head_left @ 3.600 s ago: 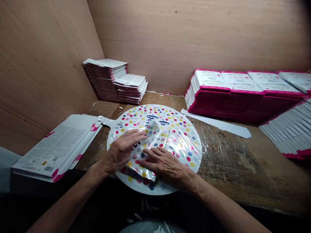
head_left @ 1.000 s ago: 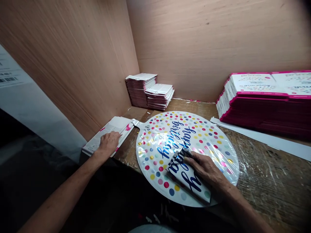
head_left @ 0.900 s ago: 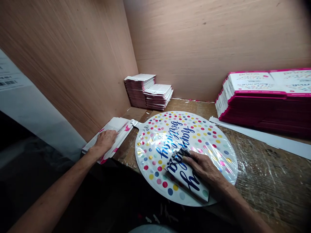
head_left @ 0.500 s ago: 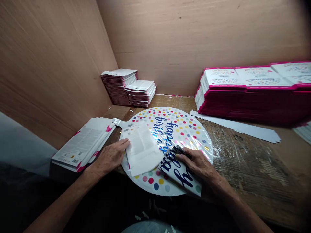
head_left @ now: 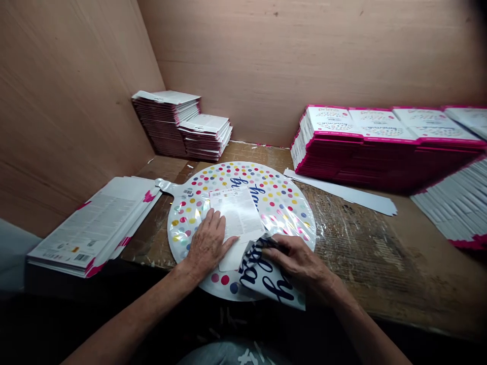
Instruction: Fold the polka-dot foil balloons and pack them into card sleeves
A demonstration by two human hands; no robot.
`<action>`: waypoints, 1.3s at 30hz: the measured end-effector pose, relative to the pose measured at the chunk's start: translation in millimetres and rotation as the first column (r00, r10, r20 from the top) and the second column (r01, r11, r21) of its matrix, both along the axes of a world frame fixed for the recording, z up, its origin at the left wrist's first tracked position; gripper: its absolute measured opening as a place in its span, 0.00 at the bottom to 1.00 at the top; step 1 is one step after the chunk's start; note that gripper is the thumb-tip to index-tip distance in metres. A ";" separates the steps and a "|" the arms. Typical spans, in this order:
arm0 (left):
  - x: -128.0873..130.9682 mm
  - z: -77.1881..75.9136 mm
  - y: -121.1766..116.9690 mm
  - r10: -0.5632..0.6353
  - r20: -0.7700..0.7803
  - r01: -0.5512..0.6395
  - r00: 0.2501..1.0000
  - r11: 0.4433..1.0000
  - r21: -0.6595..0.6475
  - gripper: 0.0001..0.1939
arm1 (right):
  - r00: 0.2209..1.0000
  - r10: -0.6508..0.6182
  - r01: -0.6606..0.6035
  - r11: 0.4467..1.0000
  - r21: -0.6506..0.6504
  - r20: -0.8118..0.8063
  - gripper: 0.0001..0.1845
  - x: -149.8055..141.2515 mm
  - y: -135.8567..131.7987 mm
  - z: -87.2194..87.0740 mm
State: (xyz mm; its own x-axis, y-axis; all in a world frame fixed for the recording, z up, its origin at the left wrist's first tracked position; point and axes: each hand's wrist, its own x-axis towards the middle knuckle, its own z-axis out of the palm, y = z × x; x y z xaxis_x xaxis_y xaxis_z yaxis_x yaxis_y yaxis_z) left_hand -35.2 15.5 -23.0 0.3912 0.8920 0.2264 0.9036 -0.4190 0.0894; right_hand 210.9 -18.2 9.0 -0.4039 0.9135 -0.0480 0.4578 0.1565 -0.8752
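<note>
A round foil balloon (head_left: pixel 287 203) with coloured dots and blue lettering lies flat on the table, its neck pointing left. On top of it rests a white printed paper packet (head_left: pixel 239 213). My left hand (head_left: pixel 208 246) lies on the packet's left side, fingers stretched out and thumb apart, pressing it down. My right hand (head_left: pixel 300 258) pinches a folded foil balloon (head_left: pixel 266 276) with large dark blue letters. The folded balloon's left end meets the packet's lower right part; whether it goes inside the packet I cannot tell.
White and pink packets form a stack (head_left: pixel 95 223) at the left, a taller pile (head_left: pixel 167 126) at the back left and a long row (head_left: pixel 365 147) at the back right. More packets (head_left: pixel 460 197) lean at the far right. A white paper strip (head_left: pixel 342 192) lies before the row.
My left hand has moved from the packet's left edge onto its face. The packet has turned and shifted right, its printed side now clearer. My right hand still holds the folded balloon.
</note>
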 end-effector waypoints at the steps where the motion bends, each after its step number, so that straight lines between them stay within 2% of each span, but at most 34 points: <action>1: -1.3 2.9 1.6 -0.080 0.012 0.080 0.997 0.997 -0.019 0.26 | 0.999 0.028 -0.028 1.000 0.013 0.034 0.18 0.3 0.3 -1.9; 4: -9.0 15.8 6.1 -0.357 0.015 0.355 0.934 0.923 -0.149 0.26 | 0.987 0.028 -0.038 0.997 0.061 0.158 0.20 0.3 4.1 -10.5; 5: -11.0 20.0 7.0 -0.419 0.003 0.412 0.908 0.891 -0.193 0.28 | 0.982 0.016 -0.028 0.997 0.066 0.186 0.21 0.2 5.6 -13.3; 7: -12.4 26.4 7.2 -0.471 -0.055 0.444 0.880 0.860 -0.249 0.30 | 0.977 -0.002 -0.014 0.997 0.072 0.215 0.23 -0.1 7.1 -17.3; 9: -10.9 28.8 5.3 -0.480 -0.132 0.433 0.867 0.858 -0.276 0.30 | 0.974 -0.019 0.000 0.996 0.087 0.225 0.24 -0.6 6.4 -19.0; 12: -6.6 24.3 0.2 -0.494 -0.211 0.434 0.843 0.858 -0.274 0.31 | 0.980 -0.025 0.004 0.994 0.107 0.195 0.24 -1.6 3.0 -19.7; 15: -0.5 14.4 -3.0 -0.428 -0.261 0.374 0.865 0.898 -0.233 0.34 | 0.992 0.013 -0.027 0.993 0.111 0.124 0.23 -2.6 2.2 -20.9; 18: 10.2 9.8 -3.9 -0.403 -0.307 0.360 0.862 0.914 -0.190 0.27 | 0.997 0.026 -0.035 0.991 0.129 0.075 0.23 -1.8 3.2 -21.1; 20: 18.2 13.8 -4.5 -0.422 -0.339 0.375 0.841 0.906 -0.197 0.18 | 0.998 0.011 -0.020 0.990 0.141 0.068 0.23 -1.0 2.2 -20.4; 22: 24.0 22.3 -4.4 -0.427 -0.341 0.363 0.837 0.901 -0.238 0.11 | 0.997 -0.058 0.045 0.978 0.206 0.056 0.19 -2.1 -0.6 -21.0; 24: 26.2 31.1 -2.3 -0.396 -0.291 0.327 0.871 0.909 -0.259 0.07 | 0.985 -0.171 0.151 0.938 0.314 0.037 0.18 -6.1 -3.8 -24.6; 26: 26.2 36.8 2.0 -0.360 -0.207 0.309 0.910 0.920 -0.242 0.10 | 0.957 -0.285 0.244 0.884 0.399 0.045 0.25 -11.6 -5.9 -31.0; 28: 26.5 39.3 5.9 -0.324 -0.173 0.286 0.930 0.934 -0.215 0.13 | 0.931 -0.350 0.275 0.860 0.429 0.103 0.30 -16.1 -6.1 -36.7; 31: 30.0 42.0 7.2 -0.296 -0.175 0.265 0.939 0.947 -0.179 0.17 | 0.911 -0.355 0.253 0.884 0.393 0.210 0.31 -17.1 -1.7 -35.8; 34: 35.2 46.8 7.1 -0.326 -0.171 0.296 0.930 0.938 -0.181 0.18 | 0.880 -0.361 0.276 0.917 0.288 0.307 0.19 -13.7 10.1 -25.3; 36: 37.3 49.9 8.0 -0.346 -0.155 0.317 0.925 0.931 -0.182 0.18 | 0.854 -0.392 0.320 0.914 0.248 0.343 0.12 -12.4 19.0 -19.3; 39: 35.9 52.1 5.7 -0.371 -0.141 0.346 0.918 0.922 -0.174 0.17 | 0.839 -0.461 0.400 0.883 0.245 0.288 0.12 -14.4 23.4 -16.2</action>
State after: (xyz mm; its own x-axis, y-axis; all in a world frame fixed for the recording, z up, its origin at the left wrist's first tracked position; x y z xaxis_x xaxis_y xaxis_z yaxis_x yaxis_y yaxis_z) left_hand 0.7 21.2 29.2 0.7118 0.7023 0.0102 0.7018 -0.7117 0.0325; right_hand 196.5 5.2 -7.2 0.0443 0.9970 0.0634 0.7685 0.0065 -0.6398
